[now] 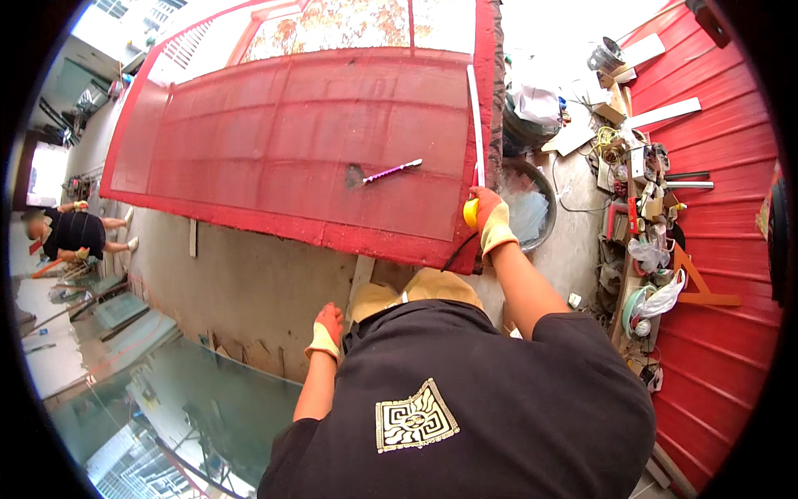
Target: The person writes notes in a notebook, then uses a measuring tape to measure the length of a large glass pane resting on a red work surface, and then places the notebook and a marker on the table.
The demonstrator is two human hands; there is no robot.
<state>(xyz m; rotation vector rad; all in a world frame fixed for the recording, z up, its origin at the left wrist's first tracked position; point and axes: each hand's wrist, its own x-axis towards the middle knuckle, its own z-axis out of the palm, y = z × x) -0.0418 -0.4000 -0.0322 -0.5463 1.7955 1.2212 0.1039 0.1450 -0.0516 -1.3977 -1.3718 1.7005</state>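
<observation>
Yellow, rounded tape measure (471, 214) sits clasped in the orange-and-yellow gloved right hand (494, 218), forearm reaching forward, by the right edge of the red, glossy table (291, 230); the gloved left hand (326, 328) hangs off the near edge, fingers bent, grip unclear.

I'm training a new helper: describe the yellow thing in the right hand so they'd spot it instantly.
On the large red table, follow the right edge toward the near corner. There the gloved right hand holds a small, rounded yellow object. Its bright yellow stands out from the glove's orange fingers and cream cuff.
</observation>
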